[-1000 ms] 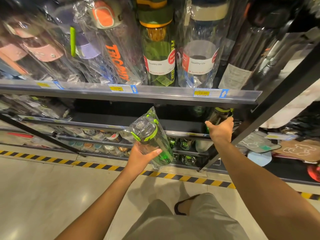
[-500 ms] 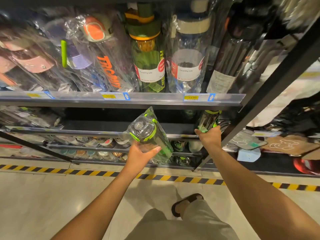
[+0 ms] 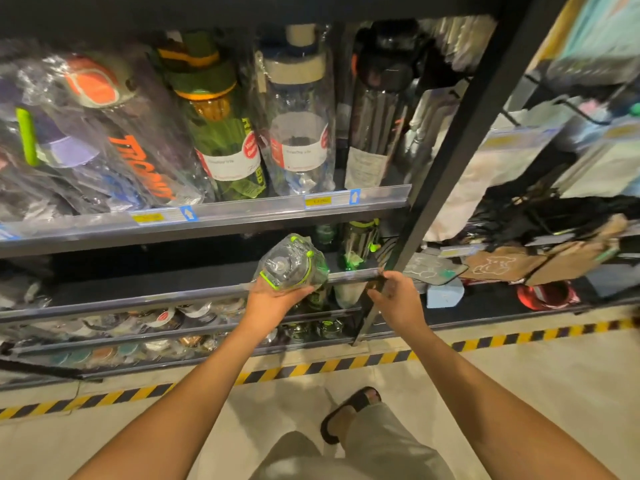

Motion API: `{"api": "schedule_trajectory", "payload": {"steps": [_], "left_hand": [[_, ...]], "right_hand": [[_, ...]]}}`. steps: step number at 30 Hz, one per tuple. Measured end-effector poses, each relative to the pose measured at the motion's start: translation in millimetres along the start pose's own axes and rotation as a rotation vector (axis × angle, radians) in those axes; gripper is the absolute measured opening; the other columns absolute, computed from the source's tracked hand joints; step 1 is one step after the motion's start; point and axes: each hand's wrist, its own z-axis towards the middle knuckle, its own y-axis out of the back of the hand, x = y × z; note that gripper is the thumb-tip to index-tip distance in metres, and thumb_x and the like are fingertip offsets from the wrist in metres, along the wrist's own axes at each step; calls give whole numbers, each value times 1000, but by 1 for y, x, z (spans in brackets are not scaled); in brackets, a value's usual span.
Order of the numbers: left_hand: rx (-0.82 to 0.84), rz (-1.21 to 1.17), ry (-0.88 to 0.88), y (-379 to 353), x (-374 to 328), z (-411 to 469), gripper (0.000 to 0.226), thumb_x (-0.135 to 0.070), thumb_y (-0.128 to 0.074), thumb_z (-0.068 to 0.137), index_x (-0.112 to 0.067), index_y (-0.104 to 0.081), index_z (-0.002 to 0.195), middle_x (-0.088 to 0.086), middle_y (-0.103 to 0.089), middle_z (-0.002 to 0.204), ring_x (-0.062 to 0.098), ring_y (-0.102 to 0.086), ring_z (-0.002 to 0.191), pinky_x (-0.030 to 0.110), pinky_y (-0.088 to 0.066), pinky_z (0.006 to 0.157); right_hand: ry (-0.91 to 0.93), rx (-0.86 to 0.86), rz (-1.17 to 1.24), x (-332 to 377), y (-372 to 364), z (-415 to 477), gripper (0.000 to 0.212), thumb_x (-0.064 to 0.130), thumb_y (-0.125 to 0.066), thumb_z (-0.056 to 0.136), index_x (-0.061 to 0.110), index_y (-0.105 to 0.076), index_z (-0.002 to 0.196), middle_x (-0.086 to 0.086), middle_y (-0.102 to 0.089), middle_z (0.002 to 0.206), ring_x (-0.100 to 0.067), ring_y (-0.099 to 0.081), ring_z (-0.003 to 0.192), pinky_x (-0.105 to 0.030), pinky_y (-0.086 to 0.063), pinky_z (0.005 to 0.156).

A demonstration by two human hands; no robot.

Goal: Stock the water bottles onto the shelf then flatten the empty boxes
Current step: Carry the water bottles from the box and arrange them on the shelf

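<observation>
My left hand (image 3: 273, 303) grips a clear water bottle with lime-green trim (image 3: 292, 263), wrapped in plastic and lying on its side, its lid toward me, just in front of the second shelf's rail (image 3: 173, 296). A matching green-trimmed bottle (image 3: 360, 242) stands upright on that shelf at its right end. Below and in front of that bottle is my right hand (image 3: 398, 299), empty, its fingers loosely bent, at the rail's right end beside the black upright post (image 3: 450, 150).
The upper shelf (image 3: 242, 216) is packed with wrapped bottles, orange, green and clear. Lower shelves hold more bottles seen from above. Bags and pouches hang in the bay to the right. Yellow-black tape (image 3: 346, 363) marks the floor before the rack. My sandalled foot (image 3: 349, 412) stands below.
My right hand has let go of the upright green-trimmed bottle on the second shelf and drawn back toward me. My left hand with its bottle has shifted right, closer to the shelf.
</observation>
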Motion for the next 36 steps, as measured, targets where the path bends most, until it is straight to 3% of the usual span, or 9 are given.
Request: {"api": "schedule_trajectory", "payload": {"steps": [2, 4, 8, 13, 17, 22, 26, 32, 36], "left_hand": [[34, 29, -36, -5, 14, 15, 92, -55, -98, 58, -12, -65, 132, 2, -75, 124, 20, -69, 120, 47, -51, 109], [51, 70, -56, -11, 20, 28, 95, -59, -96, 58, -17, -62, 136, 1, -73, 126, 21, -68, 122, 49, -49, 111], [67, 97, -106, -22, 8, 39, 95, -54, -95, 62, -20, -57, 142, -5, -72, 130, 15, -66, 125, 46, -47, 114], [65, 159, -142, -27, 3, 54, 89, -56, -94, 61, -30, -60, 139, -11, -73, 126, 9, -66, 122, 44, -49, 113], [23, 313, -205, -30, -3, 57, 86, -42, -97, 63, -58, -52, 134, -17, -65, 133, 6, -60, 127, 36, -48, 113], [102, 444, -262, -28, 3, 63, 93, -50, -94, 66, -43, -47, 145, -16, -60, 140, 11, -56, 132, 44, -48, 113], [74, 463, -248, -34, 4, 63, 79, -32, -96, 69, -44, -50, 132, -21, -64, 125, 6, -60, 120, 25, -49, 103], [100, 408, -72, -35, 7, 84, 72, -39, -97, 67, -53, -47, 117, -5, -71, 121, 12, -73, 106, 41, -56, 100], [142, 413, -33, -40, 5, 96, 47, -43, -92, 74, -34, -61, 107, -9, -77, 104, 4, -71, 99, 35, -56, 96]], "right_hand": [[-28, -42, 5, -4, 9, -2, 31, 30, -81, 88, 28, -57, 107, -3, -58, 112, -25, -63, 101, -47, -55, 93], [-46, -78, 33, -5, 19, -1, 32, 29, -81, 88, 29, -50, 97, -1, -56, 104, -24, -62, 95, -42, -55, 83], [-57, -118, 72, -5, 33, 3, 38, 28, -81, 88, 21, -47, 102, 6, -54, 91, -7, -57, 74, -26, -42, 60], [-66, -88, 105, -3, 39, 10, 44, 35, -81, 88, 27, -43, 111, 11, -63, 87, -9, -64, 74, -39, -55, 70], [-34, -55, 106, 2, 38, 16, 46, 41, -79, 88, 34, -46, 120, 25, -57, 100, -4, -64, 84, -38, -57, 80], [-11, -57, 125, 2, 28, 20, 39, 49, -79, 85, 37, -55, 114, 13, -70, 108, -13, -69, 98, -46, -61, 86], [-11, -71, 124, 1, 26, 22, 35, 50, -77, 86, 39, -55, 112, 13, -71, 107, -14, -70, 97, -49, -61, 86], [-7, -39, 140, 2, 27, 20, 39, 41, -80, 87, 31, -58, 117, 10, -72, 106, -13, -70, 94, -46, -62, 86], [-4, -25, 142, 3, 28, 20, 37, 39, -80, 88, 32, -58, 117, 9, -72, 106, -12, -70, 94, -43, -61, 88]]}}
